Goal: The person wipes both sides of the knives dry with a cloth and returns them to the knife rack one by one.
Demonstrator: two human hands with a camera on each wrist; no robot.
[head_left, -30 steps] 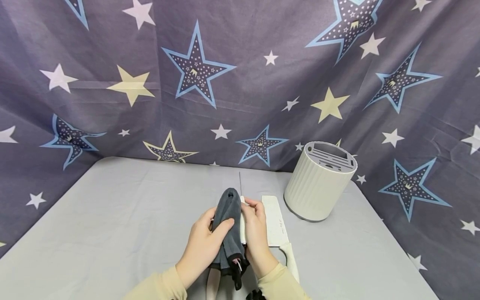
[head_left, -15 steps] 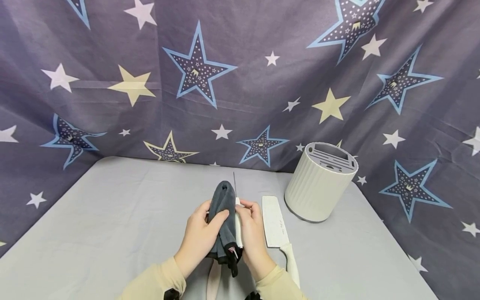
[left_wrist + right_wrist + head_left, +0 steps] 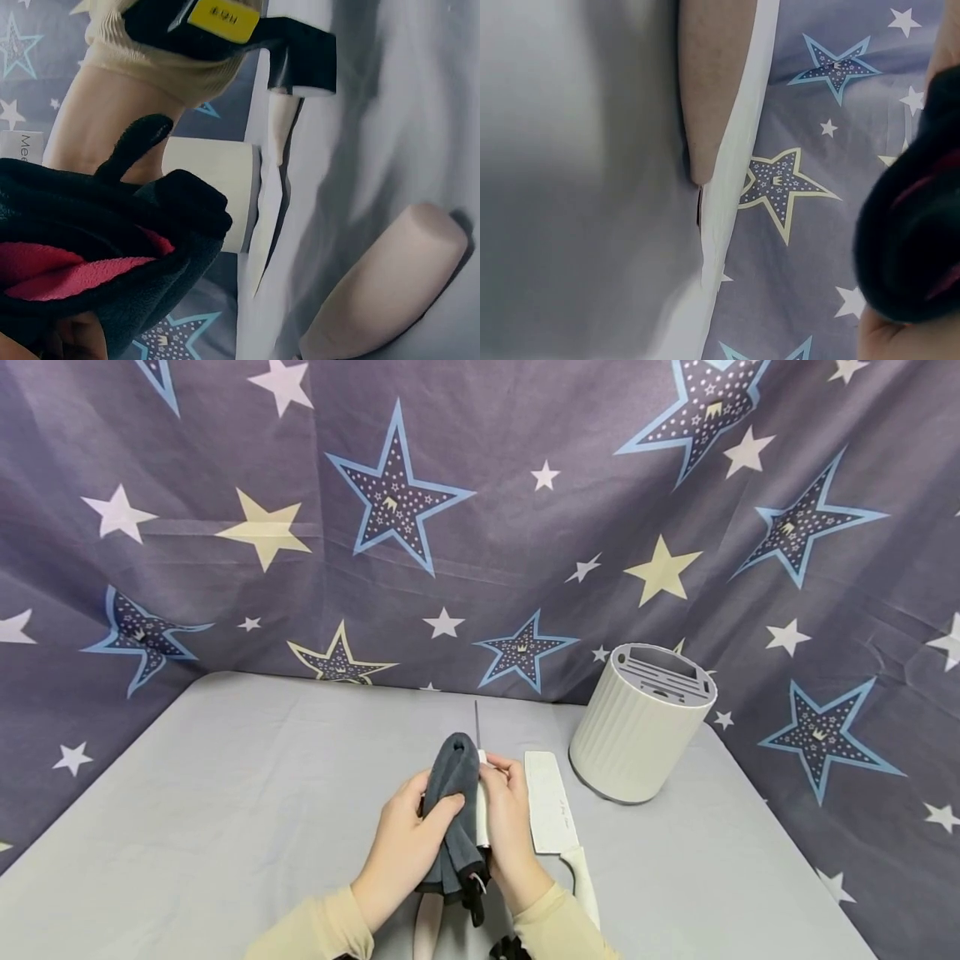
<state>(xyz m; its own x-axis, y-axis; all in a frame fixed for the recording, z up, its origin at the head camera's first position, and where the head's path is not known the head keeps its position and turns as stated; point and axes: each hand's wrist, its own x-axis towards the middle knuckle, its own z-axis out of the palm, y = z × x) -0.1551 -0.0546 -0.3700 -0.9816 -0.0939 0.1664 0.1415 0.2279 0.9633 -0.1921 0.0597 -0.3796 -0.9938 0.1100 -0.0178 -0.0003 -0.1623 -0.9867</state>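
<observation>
My left hand (image 3: 405, 839) grips a folded dark grey cloth (image 3: 452, 827), thumb lying across its front. Black edging and a hanging loop mark its lower end, and pink lining shows inside the folds of the cloth (image 3: 82, 277) in the left wrist view. Against the cloth's right side, my right hand (image 3: 510, 822) holds a white-handled knife (image 3: 482, 814) by the handle. Its narrow dark blade points away from me and appears nearly edge-on. The right fingers are partly hidden behind the handle. In the right wrist view, the dark cloth (image 3: 907, 247) hides most of the grip.
A cleaver (image 3: 551, 806) with a pale handle lies just right of my right hand. A ribbed white knife block (image 3: 641, 727) with a slotted top stands at the back right. Below the cloth, a beige handle (image 3: 428, 927) lies on the grey-covered table (image 3: 247, 793). A star-patterned curtain (image 3: 487, 560) hangs behind.
Both hands, with the cloth and knife, shift left and slightly up by half a second ago, then back right and slightly down. Both holds stay the same. Cleaver and block keep their places.
</observation>
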